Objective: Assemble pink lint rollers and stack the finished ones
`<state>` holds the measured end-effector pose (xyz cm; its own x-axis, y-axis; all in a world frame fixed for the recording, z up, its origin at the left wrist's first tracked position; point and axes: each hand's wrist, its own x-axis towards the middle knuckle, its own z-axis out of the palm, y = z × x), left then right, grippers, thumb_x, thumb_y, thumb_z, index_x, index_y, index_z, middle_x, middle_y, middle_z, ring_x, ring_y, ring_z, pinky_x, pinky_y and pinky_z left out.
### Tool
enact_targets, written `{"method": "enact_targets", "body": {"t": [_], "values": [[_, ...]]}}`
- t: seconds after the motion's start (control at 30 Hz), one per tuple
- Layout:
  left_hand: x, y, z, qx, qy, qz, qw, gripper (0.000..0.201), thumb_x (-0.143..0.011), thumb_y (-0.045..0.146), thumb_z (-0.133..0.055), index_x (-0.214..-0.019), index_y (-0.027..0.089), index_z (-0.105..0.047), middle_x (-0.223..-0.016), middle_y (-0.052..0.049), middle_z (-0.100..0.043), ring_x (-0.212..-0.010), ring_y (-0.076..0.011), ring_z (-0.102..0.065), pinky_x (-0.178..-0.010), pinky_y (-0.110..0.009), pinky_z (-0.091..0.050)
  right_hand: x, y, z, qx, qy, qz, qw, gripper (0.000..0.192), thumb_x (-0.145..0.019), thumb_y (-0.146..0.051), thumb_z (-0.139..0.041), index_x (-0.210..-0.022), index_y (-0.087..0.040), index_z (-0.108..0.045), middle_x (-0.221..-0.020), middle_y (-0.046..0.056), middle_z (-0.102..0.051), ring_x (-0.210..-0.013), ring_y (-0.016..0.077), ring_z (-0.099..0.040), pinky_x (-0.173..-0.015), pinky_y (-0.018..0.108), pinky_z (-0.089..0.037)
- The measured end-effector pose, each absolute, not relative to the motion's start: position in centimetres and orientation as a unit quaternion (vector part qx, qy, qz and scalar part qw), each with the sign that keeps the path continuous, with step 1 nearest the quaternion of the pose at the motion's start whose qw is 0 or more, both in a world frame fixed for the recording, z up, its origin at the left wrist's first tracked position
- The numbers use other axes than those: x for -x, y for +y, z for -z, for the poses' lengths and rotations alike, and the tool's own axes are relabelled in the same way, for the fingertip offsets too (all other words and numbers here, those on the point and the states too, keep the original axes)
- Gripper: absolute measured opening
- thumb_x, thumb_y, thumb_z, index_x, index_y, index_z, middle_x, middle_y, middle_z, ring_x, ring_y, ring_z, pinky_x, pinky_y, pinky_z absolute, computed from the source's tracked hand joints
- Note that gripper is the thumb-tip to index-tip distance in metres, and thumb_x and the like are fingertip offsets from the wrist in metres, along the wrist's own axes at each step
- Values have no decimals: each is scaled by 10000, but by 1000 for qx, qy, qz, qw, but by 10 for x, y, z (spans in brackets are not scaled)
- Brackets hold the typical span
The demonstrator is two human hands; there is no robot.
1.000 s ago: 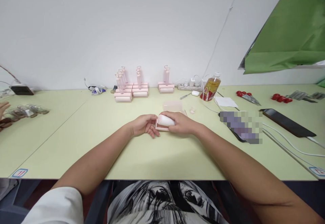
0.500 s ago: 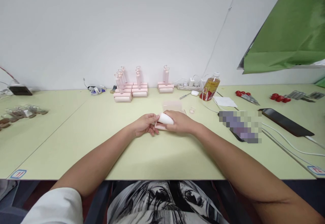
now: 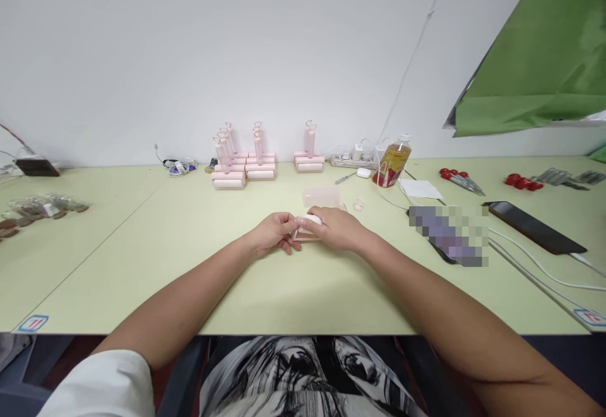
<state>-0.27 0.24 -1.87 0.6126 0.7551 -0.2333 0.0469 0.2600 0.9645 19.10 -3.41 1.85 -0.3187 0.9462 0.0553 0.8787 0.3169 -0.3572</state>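
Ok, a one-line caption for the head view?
Both hands, left hand and right hand, grip a small pink-and-white roller part on a pale green table.

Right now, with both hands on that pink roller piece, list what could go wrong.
1. The left hand and right hand cover most of the pink roller piece, so how the white roll sits in its frame is hidden; it might go in crooked.
2. The small clear part lies loose beside the right hand; a wrist sweep could knock it away.
3. White cables trail near the right forearm and might snag.
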Motion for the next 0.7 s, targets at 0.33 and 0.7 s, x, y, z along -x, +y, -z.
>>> {"method": "enact_targets", "body": {"t": [0.33, 0.7], "values": [[1, 2, 19, -548, 372, -253, 705, 387, -730, 443, -766, -836, 119, -583, -701, -52, -638, -590, -154, -682, -442, -197, -498, -187, -34, -18, 597, -783, -133, 110, 560, -842, -705, -415, -848, -198, -654, -863, 103, -703, -723, 230, -595, -567, 285, -292], [-2, 2, 20, -545, 360, -301, 695, 443, -773, 550, -674, -955, 155, -588, -923, -64, -644, -641, -152, -688, -456, -221, -535, -193, -27, -11, 590, -759, -182, 208, 453, -863, -596, -443, -786, -187, -621, -818, 58, -661, -721, 192, -552, -602, 271, -325]]}}
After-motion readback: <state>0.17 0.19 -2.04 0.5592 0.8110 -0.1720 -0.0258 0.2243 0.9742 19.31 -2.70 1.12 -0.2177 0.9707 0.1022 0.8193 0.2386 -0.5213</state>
